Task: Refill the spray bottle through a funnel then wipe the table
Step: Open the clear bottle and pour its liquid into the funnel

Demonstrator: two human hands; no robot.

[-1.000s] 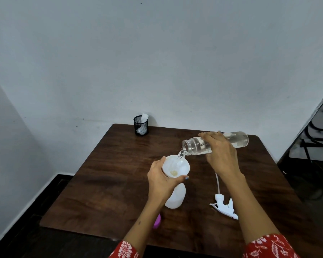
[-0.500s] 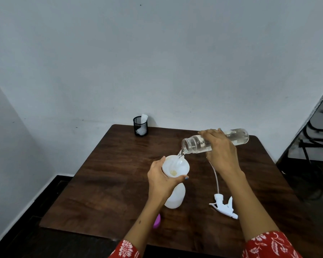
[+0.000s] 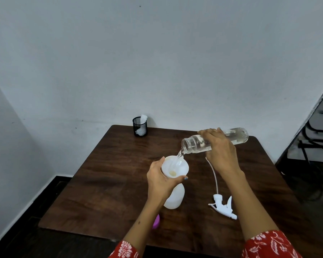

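Observation:
A white spray bottle body (image 3: 174, 197) stands upright in the middle of the dark wooden table (image 3: 108, 183), with a white funnel (image 3: 175, 166) in its neck. My left hand (image 3: 161, 180) grips the funnel and the bottle's top. My right hand (image 3: 219, 149) holds a clear water bottle (image 3: 237, 135) tipped nearly level, its mouth just above the funnel's far rim. A thin stream of water runs from it into the funnel. The white spray head (image 3: 223, 206) with its long dip tube lies on the table to the right of the bottle.
A black mesh cup (image 3: 139, 126) holding a white cloth stands at the table's back edge by the wall. A small purple cap (image 3: 156, 221) lies near the front edge, partly hidden by my left forearm. Black chair frames stand at the far right.
The water bottle's base has risen slightly, tipping it a bit more as the pouring goes on. My left hand, the funnel and the spray bottle have stayed put.

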